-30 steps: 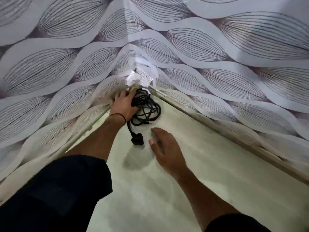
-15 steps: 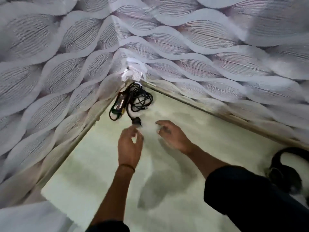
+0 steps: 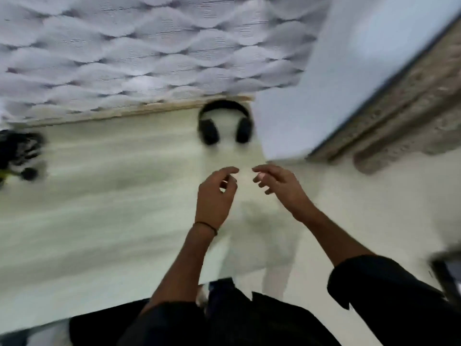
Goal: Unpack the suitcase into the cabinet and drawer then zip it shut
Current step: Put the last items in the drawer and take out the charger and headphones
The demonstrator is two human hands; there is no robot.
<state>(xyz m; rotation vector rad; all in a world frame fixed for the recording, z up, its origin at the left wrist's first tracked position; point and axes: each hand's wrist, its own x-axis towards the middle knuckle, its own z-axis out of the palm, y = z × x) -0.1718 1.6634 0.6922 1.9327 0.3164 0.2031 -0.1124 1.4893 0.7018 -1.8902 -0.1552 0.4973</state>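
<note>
Pulling both hands away from the cable (image 3: 17,153) since half a second ago, and swinging the view to the right. Leaving the cable lying on the shelf (image 3: 112,196) far off at the left edge, well apart from the hands now, not just past the fingertips as before. Bringing the headphones (image 3: 225,123) from the right edge into the middle of the view.

Holding nothing in the left hand (image 3: 215,196). Holding nothing in the right hand (image 3: 279,188) either. Keeping the fingers of both loosely curled, tips turned toward each other with a small gap between, hovering over the shelf.

Looking straight ahead past the fingertips at the headphones, near but apart. Lying by the back wall (image 3: 149,46), band turned to the wall, both ear cups turned back toward the hands, long way running left to right. Sitting a bit more in line with the left hand, yet about as near to the right one.

Probably finishing with this shelf and going back for the next thing from the suitcase. Not seeing the suitcase for sure: only glimpsing a dark thing (image 3: 446,278) at the lower right edge, too blurry to name. Likely needing a turn that way, leading with the right hand on that side.
</note>
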